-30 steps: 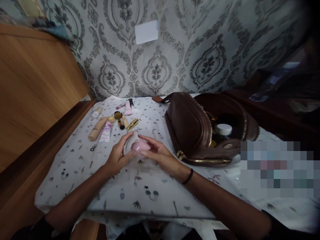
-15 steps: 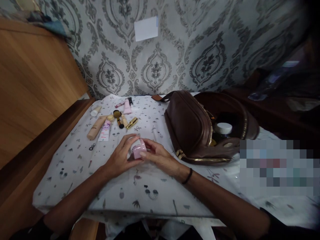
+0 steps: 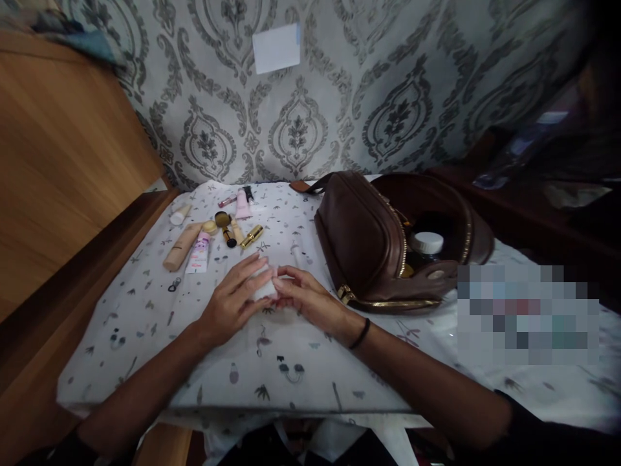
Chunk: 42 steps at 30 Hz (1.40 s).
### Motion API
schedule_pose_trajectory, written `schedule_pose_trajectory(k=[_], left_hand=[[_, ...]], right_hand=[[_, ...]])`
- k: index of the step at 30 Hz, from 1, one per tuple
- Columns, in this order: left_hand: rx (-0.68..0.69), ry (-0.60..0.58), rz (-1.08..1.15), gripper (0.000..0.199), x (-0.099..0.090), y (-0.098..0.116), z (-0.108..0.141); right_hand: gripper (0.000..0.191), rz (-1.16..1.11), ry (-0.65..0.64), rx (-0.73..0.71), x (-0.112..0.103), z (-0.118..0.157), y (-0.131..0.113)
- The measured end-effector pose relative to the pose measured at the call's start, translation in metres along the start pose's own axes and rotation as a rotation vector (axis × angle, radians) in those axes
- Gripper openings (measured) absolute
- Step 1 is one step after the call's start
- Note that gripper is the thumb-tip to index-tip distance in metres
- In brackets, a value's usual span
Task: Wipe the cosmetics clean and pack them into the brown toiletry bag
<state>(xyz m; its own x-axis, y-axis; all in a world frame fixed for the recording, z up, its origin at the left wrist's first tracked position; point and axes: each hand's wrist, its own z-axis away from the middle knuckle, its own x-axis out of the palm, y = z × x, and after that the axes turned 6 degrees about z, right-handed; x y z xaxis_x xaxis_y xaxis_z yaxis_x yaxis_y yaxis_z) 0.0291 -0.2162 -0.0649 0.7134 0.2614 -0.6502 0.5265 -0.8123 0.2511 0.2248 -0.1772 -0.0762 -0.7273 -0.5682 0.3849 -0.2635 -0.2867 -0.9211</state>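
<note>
A small cosmetic jar, white on the side facing up and pinkish at its right edge, is between my two hands over the middle of the cloth. My left hand wraps its fingers over the jar from the left. From the other side, my right hand grips the pinkish end with thumb and fingers. Both hands partly cover the jar. Beyond them lie a gold lipstick tube, a white tube with purple print and a beige bottle.
An open brown leather bag stands to the right, with a white-lidded container inside. Farther back on the cloth lie a pink tube and a small white tube. A wooden cabinet borders the left side; patterned wallpaper is behind.
The jar has been turned in my hands: its pink side faced me before, and now a white face shows. Both hands stay closed on it. The whole view has shifted slightly.
</note>
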Motion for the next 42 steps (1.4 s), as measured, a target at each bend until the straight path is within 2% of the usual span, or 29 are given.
schedule_pose_trajectory(k=[6, 11, 13, 16, 19, 22, 28, 31, 35, 39, 42], left_hand=[[0.178, -0.069, -0.092, 0.061, 0.001, 0.007, -0.003], [0.118, -0.028, -0.053, 0.060, 0.002, 0.008, -0.003], [0.029, 0.001, 0.004, 0.058, 0.001, 0.006, -0.002], [-0.196, 0.016, 0.152, 0.052, -0.003, 0.001, 0.000], [-0.471, -0.016, 0.393, 0.064, -0.006, -0.001, 0.000], [-0.683, -0.022, 0.611, 0.068, -0.004, -0.001, -0.001], [-0.857, -0.001, 0.810, 0.061, 0.006, -0.003, 0.001], [-0.846, 0.020, 0.708, 0.057, 0.006, -0.002, 0.000], [-0.753, 0.017, 0.392, 0.047, 0.006, 0.006, -0.001], [-0.614, 0.055, 0.236, 0.052, 0.007, 0.008, 0.002], [-0.487, 0.031, 0.206, 0.049, 0.005, 0.008, 0.003]], right_hand=[[0.041, -0.261, 0.065, 0.064, 0.002, -0.002, -0.002], [0.043, -0.185, 0.049, 0.033, 0.000, -0.002, -0.002], [0.047, -0.097, 0.015, 0.002, 0.001, 0.000, -0.002], [0.051, 0.046, -0.048, -0.036, 0.004, 0.004, -0.003], [0.056, 0.137, -0.056, -0.095, 0.006, 0.006, -0.005], [0.057, 0.247, -0.011, -0.226, 0.005, 0.005, -0.005], [0.048, 0.748, 0.167, -0.583, 0.001, 0.006, -0.006], [0.045, 0.944, 0.234, -0.681, -0.001, 0.008, -0.006], [0.049, 1.057, 0.310, -0.656, -0.003, 0.007, -0.003], [0.051, 1.044, 0.305, -0.604, -0.003, 0.005, -0.001], [0.051, 0.929, 0.269, -0.538, 0.000, 0.004, 0.000]])
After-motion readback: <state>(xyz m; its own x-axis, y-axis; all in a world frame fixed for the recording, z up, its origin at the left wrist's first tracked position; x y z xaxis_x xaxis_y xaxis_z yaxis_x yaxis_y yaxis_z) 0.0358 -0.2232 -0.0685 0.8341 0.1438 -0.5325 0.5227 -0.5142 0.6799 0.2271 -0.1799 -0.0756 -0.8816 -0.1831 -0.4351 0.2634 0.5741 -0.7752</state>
